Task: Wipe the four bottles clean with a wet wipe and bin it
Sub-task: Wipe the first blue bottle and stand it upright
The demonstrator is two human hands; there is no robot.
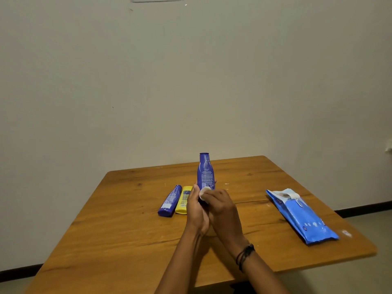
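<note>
**Wiping bottle 1 of the visible 3**

You are in the wiping step. Your left hand [196,211] is clamped around the lower part of the upright blue bottle [205,172], holding it above the surface [118,230] near its middle. Your right hand [222,209] is closed on the white wipe [204,192] and presses it against the bottle's lower body, just above your left fingers.

2 more bottles lie flat on the surface just left of your hands: a second blue bottle [169,201] and a yellow bottle [183,200], side by side and touching or nearly so. A 4th bottle is not in view; it may be hidden behind your hands, but you cannot tell from here. The wipe pack [301,215] lies well to your right with its flap open. No bin is in view.

Judging from this, most of the task remains. Next, you need to run the wipe up the body to the neck, turning the bottle in your left hand, then set it down apart from the unwiped 2.
</note>
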